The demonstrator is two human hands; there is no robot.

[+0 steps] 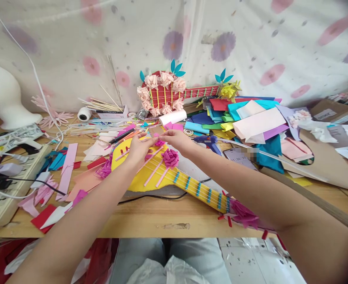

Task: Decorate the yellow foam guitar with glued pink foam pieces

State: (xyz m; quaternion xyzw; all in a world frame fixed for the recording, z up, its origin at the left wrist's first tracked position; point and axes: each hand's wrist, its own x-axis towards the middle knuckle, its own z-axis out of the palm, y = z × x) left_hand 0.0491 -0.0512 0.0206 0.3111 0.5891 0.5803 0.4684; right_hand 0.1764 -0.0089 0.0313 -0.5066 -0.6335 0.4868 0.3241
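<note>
A yellow craft guitar [144,179] lies on the table, its neck running toward the lower right with blue frets and pale strings. Thin pink strips cross its body. My left hand [140,148] reaches over the body with thumb and fingers pinched at a small magenta paper flower [160,143]. From the other side, my right hand [178,140] closes its fingertips on the same flower, which they partly cover. Just below sits a larger magenta paper rose [170,158]. More magenta petals [245,213] decorate the neck's end, partly behind my right forearm.
A red craft guitar [168,96] with pale pink roses leans at the back. Behind my right hand lie a blue glue gun [206,140], a phone [240,157] and stacked coloured sheets [259,122]. At left are a power strip [14,189], paper scraps and a black pen [122,136].
</note>
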